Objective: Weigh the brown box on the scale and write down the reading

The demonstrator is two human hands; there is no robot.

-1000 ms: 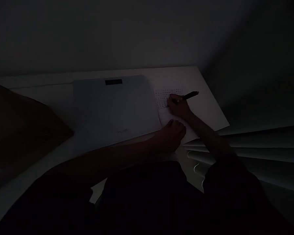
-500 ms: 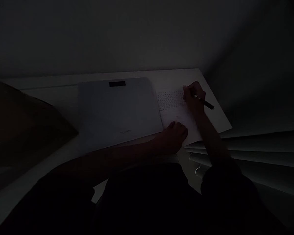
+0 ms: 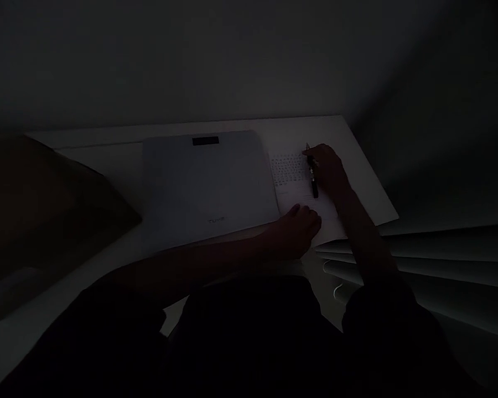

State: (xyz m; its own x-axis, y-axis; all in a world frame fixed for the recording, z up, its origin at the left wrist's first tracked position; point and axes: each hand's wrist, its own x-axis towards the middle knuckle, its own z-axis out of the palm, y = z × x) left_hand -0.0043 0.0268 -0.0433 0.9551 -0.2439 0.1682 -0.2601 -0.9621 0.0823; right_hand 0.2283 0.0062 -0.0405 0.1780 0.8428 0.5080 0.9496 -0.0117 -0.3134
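Note:
In the dim light, my right hand (image 3: 327,166) is closed around a dark pen (image 3: 313,179) over the upper right of a white paper sheet (image 3: 301,196). The pen's dark end points down the page, toward me. Rows of small dark marks cover the sheet's upper part. My left hand (image 3: 301,229) rests at the sheet's lower edge with its fingers curled; nothing shows in them. Left of the sheet, and close against it, lies a pale flat board (image 3: 207,182) with a dark display window and lettering, like a bathroom scale.
A white tabletop (image 3: 359,182) carries the sheet and the board, its back edge along a grey wall (image 3: 232,61). A brown box-like shape (image 3: 62,204) stands at the left. Pale folds like a curtain (image 3: 448,265) hang at the right, below the table's edge.
My right hand has turned, so the pen has swung from pointing out to the right to pointing down the page. My left hand stays put. The whole view has shifted slightly.

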